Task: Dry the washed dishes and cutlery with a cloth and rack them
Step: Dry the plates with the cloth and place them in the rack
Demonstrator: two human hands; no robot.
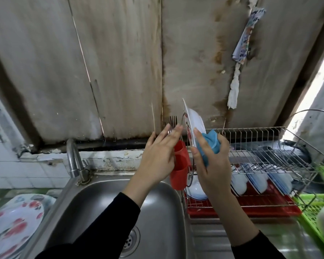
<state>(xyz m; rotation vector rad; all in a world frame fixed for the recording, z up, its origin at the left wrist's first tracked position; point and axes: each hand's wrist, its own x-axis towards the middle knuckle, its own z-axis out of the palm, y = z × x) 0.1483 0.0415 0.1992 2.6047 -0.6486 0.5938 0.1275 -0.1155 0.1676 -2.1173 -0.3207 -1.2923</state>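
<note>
Head view: floral plates (pixel 13 221) wait left of the sink (pixel 101 193), apparently still undried. The left hand (pixel 160 154), fingers straight, holds nothing beside the forks (pixel 172 122) in the red holder (pixel 180 172). The right hand (pixel 211 165) grips cloth (pixel 211 142) and plate (pixel 195 122), upright at the rack (pixel 260 135); bowls (pixel 239 182) sit racked below.
</note>
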